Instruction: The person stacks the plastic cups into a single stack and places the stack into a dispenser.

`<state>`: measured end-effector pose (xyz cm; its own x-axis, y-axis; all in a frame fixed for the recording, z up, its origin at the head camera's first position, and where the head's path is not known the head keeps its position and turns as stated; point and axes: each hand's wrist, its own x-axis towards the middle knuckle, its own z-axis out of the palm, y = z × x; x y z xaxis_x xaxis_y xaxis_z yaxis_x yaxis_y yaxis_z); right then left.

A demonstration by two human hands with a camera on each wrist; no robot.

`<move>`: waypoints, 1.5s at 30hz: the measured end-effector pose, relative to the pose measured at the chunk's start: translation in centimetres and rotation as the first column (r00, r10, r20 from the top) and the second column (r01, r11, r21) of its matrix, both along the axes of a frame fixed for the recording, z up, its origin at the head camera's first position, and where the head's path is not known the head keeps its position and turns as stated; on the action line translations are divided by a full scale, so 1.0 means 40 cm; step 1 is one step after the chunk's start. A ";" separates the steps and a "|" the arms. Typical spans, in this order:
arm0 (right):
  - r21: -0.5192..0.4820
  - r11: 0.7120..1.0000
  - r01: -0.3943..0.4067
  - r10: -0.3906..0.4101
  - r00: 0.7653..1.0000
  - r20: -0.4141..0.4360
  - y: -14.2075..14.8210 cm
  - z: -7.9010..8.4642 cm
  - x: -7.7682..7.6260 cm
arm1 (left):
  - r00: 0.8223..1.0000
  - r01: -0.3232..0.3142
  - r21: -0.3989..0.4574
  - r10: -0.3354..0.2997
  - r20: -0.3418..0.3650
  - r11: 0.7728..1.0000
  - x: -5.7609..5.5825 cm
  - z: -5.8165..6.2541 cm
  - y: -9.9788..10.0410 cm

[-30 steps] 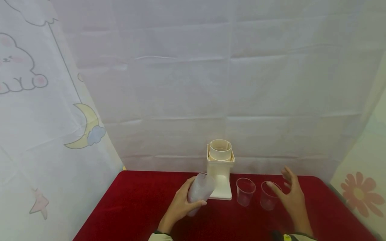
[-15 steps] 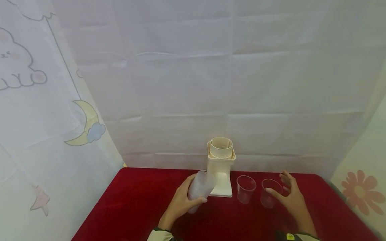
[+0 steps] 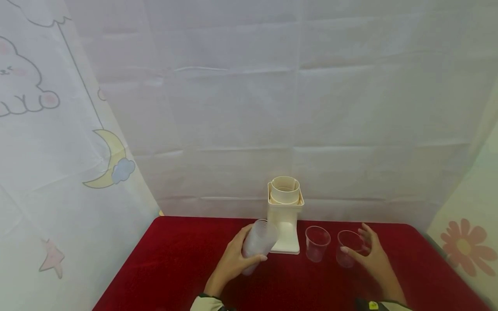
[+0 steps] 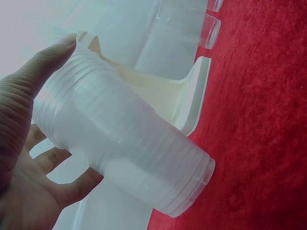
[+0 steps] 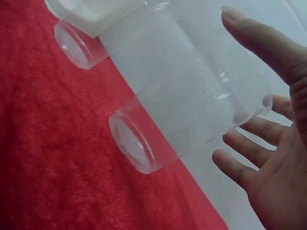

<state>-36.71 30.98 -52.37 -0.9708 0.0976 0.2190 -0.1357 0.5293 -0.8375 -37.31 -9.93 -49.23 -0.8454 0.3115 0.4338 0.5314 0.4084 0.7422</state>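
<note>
The left hand [image 3: 233, 261] grips a stack of clear plastic cups [image 3: 258, 242], thumb on one side and fingers curled round the other. The stack leans — rims toward the upper end, bases toward the red table [image 3: 171, 263] — and its top overlaps the cream holder [image 3: 285, 216] in the head view. In the left wrist view the thumb lies along the rims; whether the lowest base touches the table, I cannot tell.

The holder stands near the back of the table, with a round open tube at its top and a flat foot below. Right of it, two single cups stand upright on the table, mouths up: the nearer cup [image 3: 317, 246] and, a little apart, the outer cup [image 3: 344, 260].

The right hand [image 3: 376, 261] is spread wide around the outer cup's rim — thumb on the near side, fingers on the far right. The thumb looks clear of the plastic; whether the fingertips touch it is hard to tell.
</note>
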 end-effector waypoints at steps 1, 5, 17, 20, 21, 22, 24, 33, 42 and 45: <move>0.000 1.000 0.000 0.000 1.000 0.003 -0.001 -0.003 -0.002 | 1.000 0.000 0.000 0.000 -0.001 1.000 0.000 -0.001 0.000; -0.016 1.000 -0.015 0.016 1.000 0.018 -0.006 -0.017 -0.004 | 1.000 0.000 0.002 0.000 -0.004 1.000 0.000 -0.002 -0.001; 0.008 1.000 -0.028 0.029 0.998 -0.048 -0.016 -0.031 -0.019 | 1.000 0.000 -0.003 0.000 -0.012 1.000 -0.006 -0.002 0.000; 0.006 0.999 -0.035 0.035 0.997 -0.074 -0.019 -0.033 -0.024 | 1.000 -0.004 -0.009 0.004 -0.009 1.000 -0.009 -0.002 0.000; 0.003 0.999 -0.036 0.036 0.996 -0.080 -0.020 -0.034 -0.024 | 1.000 -0.006 -0.012 0.006 -0.006 1.000 -0.010 -0.003 0.001; 0.006 0.999 -0.035 0.035 0.996 -0.084 -0.021 -0.035 -0.024 | 1.000 -0.006 -0.014 0.006 -0.004 1.000 -0.010 -0.003 0.001; 0.014 0.999 -0.029 0.030 0.995 -0.091 -0.023 -0.036 -0.024 | 1.000 -0.009 -0.017 0.009 0.010 1.000 -0.009 -0.004 0.001; 0.018 1.000 -0.007 0.009 0.991 -0.130 -0.028 -0.035 -0.024 | 1.000 -0.005 -0.016 0.005 0.001 1.000 -0.003 -0.001 0.000; -0.020 1.000 -0.003 -0.001 0.981 -0.192 -0.038 -0.024 -0.025 | 1.000 -0.008 -0.013 0.008 -0.018 1.000 -0.004 -0.001 0.000; -0.013 1.000 0.002 -0.005 0.980 -0.198 -0.041 -0.021 -0.024 | 1.000 -0.010 -0.017 0.010 -0.002 1.000 -0.004 -0.001 0.000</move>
<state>-37.66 29.35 -53.21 -0.9080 0.1050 0.4056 -0.2979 0.5192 -0.8011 -37.48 -9.93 -49.28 -0.8475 0.3108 0.4303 0.5289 0.4261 0.7340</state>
